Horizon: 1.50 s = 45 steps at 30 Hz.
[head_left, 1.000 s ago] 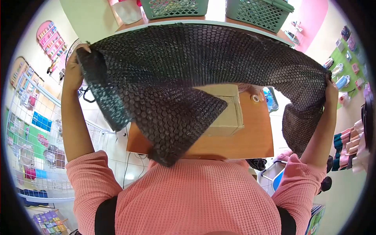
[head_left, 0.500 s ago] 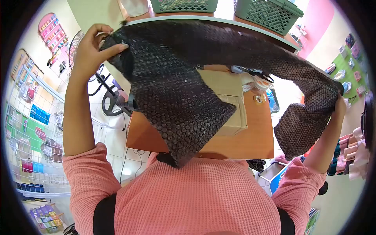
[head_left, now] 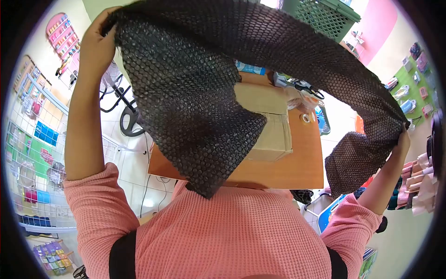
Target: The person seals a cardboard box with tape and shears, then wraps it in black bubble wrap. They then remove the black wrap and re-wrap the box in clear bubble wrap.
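Observation:
A long sheet of black bubble wrap (head_left: 186, 102) stretches in an arch between my two raised hands. My left hand (head_left: 98, 46) grips it at the upper left, and a wide flap hangs from there down to my chest. At the far right my right hand (head_left: 403, 137) is closed on the other end, where a shorter piece dangles below. Behind the wrap, a brown cardboard box (head_left: 274, 132) rests on the wooden table (head_left: 297, 169), its left part hidden by the hanging flap.
Rolls of tape (head_left: 306, 118) and a pair of scissors (head_left: 309, 89) lie at the table's right side. A green plastic basket (head_left: 325, 18) stands at the back. A fan stand (head_left: 130, 122) is left of the table, beside a white wire rack (head_left: 42, 153).
My left hand has moved up and a little left, lifting the wrap higher and spreading the flap wider. My right hand is slightly lower and stays closed on its end.

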Tool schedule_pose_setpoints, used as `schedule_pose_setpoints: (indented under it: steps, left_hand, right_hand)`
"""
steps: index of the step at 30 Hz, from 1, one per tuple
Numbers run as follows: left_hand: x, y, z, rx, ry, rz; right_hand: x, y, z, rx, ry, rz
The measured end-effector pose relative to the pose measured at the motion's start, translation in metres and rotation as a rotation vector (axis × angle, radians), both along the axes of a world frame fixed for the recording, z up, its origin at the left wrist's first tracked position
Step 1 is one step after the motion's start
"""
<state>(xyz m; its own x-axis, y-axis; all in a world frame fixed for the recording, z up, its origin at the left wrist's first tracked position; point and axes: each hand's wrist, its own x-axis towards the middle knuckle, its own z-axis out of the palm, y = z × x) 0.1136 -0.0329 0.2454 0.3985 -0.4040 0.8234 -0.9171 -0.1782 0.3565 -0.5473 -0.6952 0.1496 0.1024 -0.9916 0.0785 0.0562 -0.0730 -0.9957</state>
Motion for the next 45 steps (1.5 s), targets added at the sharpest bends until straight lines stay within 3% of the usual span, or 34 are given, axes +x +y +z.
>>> schedule_pose_setpoints:
  steps: [1,4,6,8,10,11,13,14,16,18,20,21,22,23,24,26,27,29,32,33,34,35,36,38,40,42,43,45]
  left_hand:
    - [-0.004,-0.001,0.005,-0.042,-0.124,0.221]
    - [-0.020,0.009,0.042,-0.180,-0.125,0.517]
    - [0.046,0.054,0.062,-0.365,-0.377,0.346]
    - [0.031,0.071,0.074,-0.402,-0.311,0.500]
    - [0.126,0.166,0.095,0.031,-0.739,0.662]
    - [0.121,0.162,0.090,0.028,-0.738,0.656]
    - [0.074,0.138,0.071,-0.447,0.093,0.291]
    - [0.047,0.120,0.064,-0.654,0.514,0.090]
    - [-0.002,0.091,0.051,-0.733,0.551,-0.027]
    - [-0.044,0.076,0.040,-0.812,0.589,-0.149]
    - [-0.077,0.072,0.031,-0.887,0.550,-0.018]
    - [-0.037,0.114,0.015,-0.792,0.499,0.043]
    - [0.004,0.156,0.002,-0.698,0.446,0.102]
    - [-0.009,0.153,0.001,-0.824,0.586,0.174]
    - [0.015,0.182,-0.029,-0.818,0.589,0.167]
    - [0.120,0.325,-0.086,-0.796,0.893,-1.073]
    - [0.095,0.313,-0.087,-0.795,0.897,-1.075]
    - [0.004,0.249,-0.075,-1.220,0.795,-0.151]
    - [-0.046,0.235,-0.073,-1.340,0.869,-0.091]
    - [-0.028,0.270,-0.094,-1.195,0.898,-0.137]
    - [-0.015,0.290,-0.109,-1.176,0.974,0.017]
    - [-0.007,0.309,-0.129,-1.084,1.002,-0.009]
    - [-0.006,0.322,-0.142,-0.991,1.030,-0.036]
    - [-0.041,0.302,-0.142,-0.902,1.024,-0.071]
    - [-0.056,0.306,-0.151,-0.813,1.027,-0.111]
    - [-0.051,0.327,-0.171,-0.742,0.902,-0.635]
    - [-0.067,0.297,-0.156,-0.645,0.963,-0.917]
    - [-0.073,0.273,-0.153,-0.580,0.877,-0.939]
  right_hand:
    - [0.006,0.007,0.003,0.032,-0.009,-0.017]
    - [0.032,0.051,0.014,0.035,-0.005,-0.021]
    - [0.060,0.095,0.019,0.007,0.014,-0.010]
    - [0.071,0.125,0.010,-0.109,0.011,0.184]
    - [0.055,0.133,-0.022,-0.048,-0.070,0.341]
    - [0.067,0.180,-0.032,-0.103,-0.135,0.348]
    - [0.042,0.216,-0.071,-0.026,-0.064,0.752]
    - [0.084,0.272,-0.068,0.064,-0.297,1.317]
    - [0.124,0.284,-0.062,-0.547,0.286,1.701]
    - [0.144,0.321,-0.074,-0.397,0.303,1.577]
    - [0.149,0.321,-0.104,-0.385,0.289,1.300]
    - [0.154,0.326,-0.104,-0.381,0.287,1.291]
    - [0.163,0.332,-0.102,-0.457,0.386,1.089]
    - [0.172,0.339,-0.100,-0.525,0.482,0.884]
    - [0.182,0.345,-0.102,-0.519,0.481,0.877]
    - [0.201,0.351,-0.114,-0.686,0.455,0.907]
    - [0.207,0.347,-0.125,-0.642,0.474,1.006]
    - [0.221,0.364,-0.126,-0.561,0.454,0.991]
    - [0.228,0.365,-0.136,-0.455,0.452,0.951]
    - [0.223,0.367,-0.129,-0.592,0.588,0.845]
    - [0.221,0.371,-0.122,-0.726,0.718,0.730]
    - [0.222,0.377,-0.116,-0.866,0.536,0.654]
    - [0.222,0.378,-0.118,-0.862,0.532,0.663]
    - [0.217,0.380,-0.123,-1.155,0.560,0.586]
    - [0.220,0.391,-0.126,-1.130,0.527,0.652]
    - [0.223,0.393,-0.139,-0.991,0.461,0.690]
    - [0.225,0.396,-0.139,-1.019,0.465,0.656]
    - [0.225,0.396,-0.141,-1.154,0.506,0.632]
